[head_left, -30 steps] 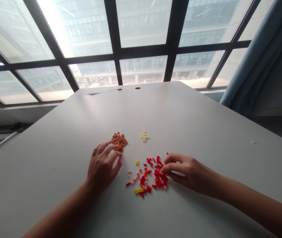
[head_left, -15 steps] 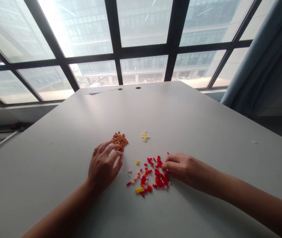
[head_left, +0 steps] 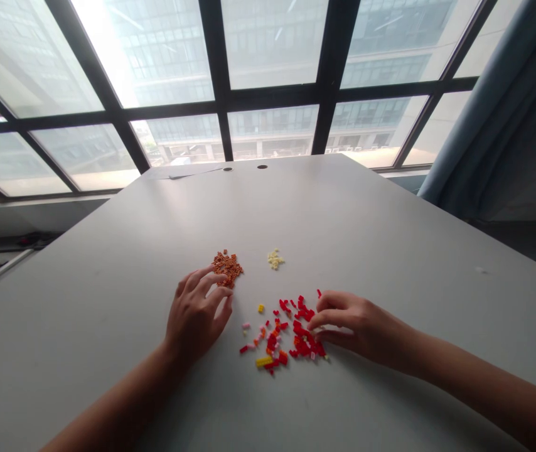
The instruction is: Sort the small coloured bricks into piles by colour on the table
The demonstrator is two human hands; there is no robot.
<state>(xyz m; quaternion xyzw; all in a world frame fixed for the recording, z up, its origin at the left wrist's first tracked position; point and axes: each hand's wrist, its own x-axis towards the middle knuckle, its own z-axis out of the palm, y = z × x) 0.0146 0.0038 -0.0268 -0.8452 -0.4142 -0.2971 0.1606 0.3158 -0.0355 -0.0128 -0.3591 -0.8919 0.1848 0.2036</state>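
Tiny bricks lie sorted on a grey table point(head_left: 108, 301). My left hand point(head_left: 197, 314) rests flat with fingers spread, its fingertips touching a pile of orange bricks point(head_left: 227, 266). My right hand point(head_left: 350, 326) sits at the right edge of a mixed heap of mostly red bricks point(head_left: 296, 336), with some pink, orange and yellow ones, its fingers curled and tips pinched over the red pieces. Whether a brick is between them is hidden. A small pile of cream bricks point(head_left: 275, 258) lies farther back.
Two round cable holes point(head_left: 244, 168) mark the table's far edge, in front of large windows with dark frames point(head_left: 221, 100). A blue-grey curtain point(head_left: 494, 107) hangs at the right. A single yellow brick point(head_left: 261, 308) lies apart between my hands.
My right hand's fingers have shifted slightly down and back along the red heap's right edge. My left hand has stayed in place.
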